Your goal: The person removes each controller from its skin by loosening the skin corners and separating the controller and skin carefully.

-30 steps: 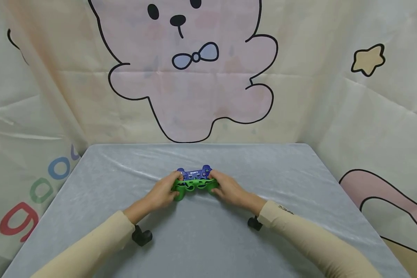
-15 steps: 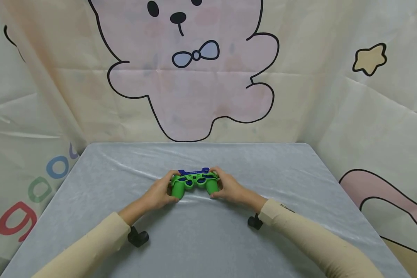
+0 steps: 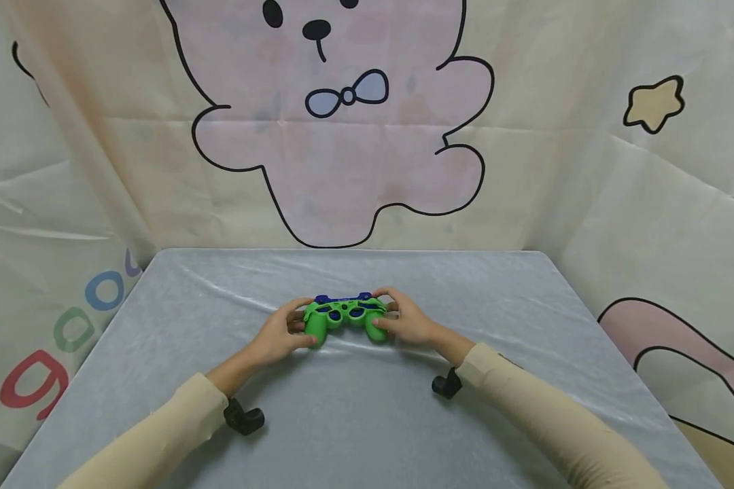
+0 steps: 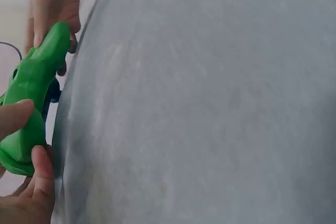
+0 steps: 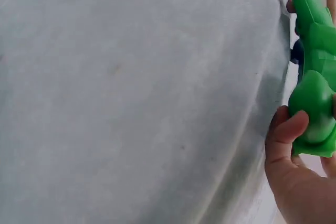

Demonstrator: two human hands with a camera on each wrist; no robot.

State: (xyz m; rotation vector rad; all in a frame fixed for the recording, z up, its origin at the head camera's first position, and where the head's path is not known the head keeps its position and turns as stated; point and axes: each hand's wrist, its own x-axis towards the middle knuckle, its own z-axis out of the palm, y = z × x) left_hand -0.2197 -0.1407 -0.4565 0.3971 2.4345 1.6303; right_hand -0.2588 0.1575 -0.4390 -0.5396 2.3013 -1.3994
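A blue game controller (image 3: 365, 296) sits in a green rubbery cover (image 3: 315, 329), held over the middle of the table by both hands. Blue shows along its far edge and through the cover's openings. My left hand (image 3: 281, 333) grips the left end, thumb on the near tip of the handle and a finger at the far corner. At the other end my right hand (image 3: 408, 319) holds on, its thumb against the right handle. Both wrist views show the green cover (image 4: 39, 72) between the fingers; most of the blue body is hidden there.
A grey-blue cloth (image 3: 355, 421) covers the table. Curtains with a printed bear (image 3: 342, 163) and a star (image 3: 653, 104) hang behind and at the sides. A small black camera mount (image 3: 243, 416) hangs at the left wrist, and another (image 3: 446, 384) at the right.
The green cover has come up over the blue controller's face, so much less blue shows. The controller has tilted, and my fingers have shifted along its ends.
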